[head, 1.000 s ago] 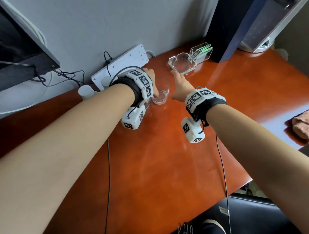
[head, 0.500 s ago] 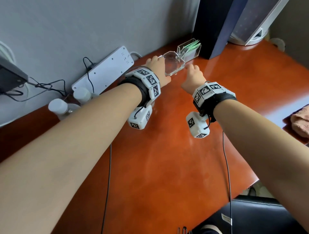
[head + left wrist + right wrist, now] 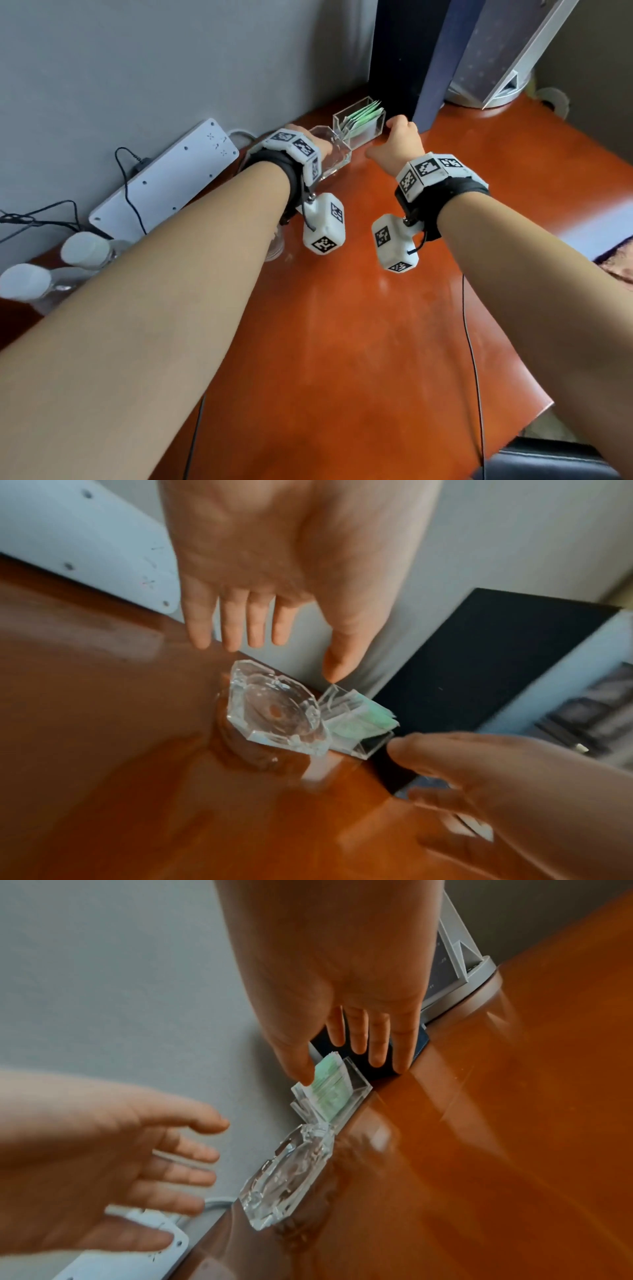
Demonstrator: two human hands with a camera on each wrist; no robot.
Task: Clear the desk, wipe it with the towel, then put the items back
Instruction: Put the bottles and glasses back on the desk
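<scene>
Seen from above, two bare forearms with marker-covered wristbands reach toward the back edge of a glossy orange-brown desk (image 3: pixel 342 342), where it meets a grey wall; at the desk's far left stand two clear bottles (image 3: pixel 82 248) with white caps; next along the back edge a white power strip (image 3: pixel 164 178) leans against the wall, with black cables trailing left of it; beside the left forearm a clear cup (image 3: pixel 275 248) is partly hidden; the left hand (image 3: pixel 274 569) hovers with fingers straight and spread wide, holding nothing, just above a faceted glass ashtray (image 3: pixel 277 715) at the back edge; touching the ashtray's right side is a clear box (image 3: pixel 359 123) of green-and-white packets, also at the back edge; the right hand (image 3: pixel 346 982) is spread wide too, gripping nothing, its thumb over the packets and its fingers down past the box's right end; whether it touches the box is unclear; right of the box stands a tall dark case (image 3: pixel 407 61); at the desk's right edge lies a pinkish towel (image 3: pixel 616 263).
</scene>
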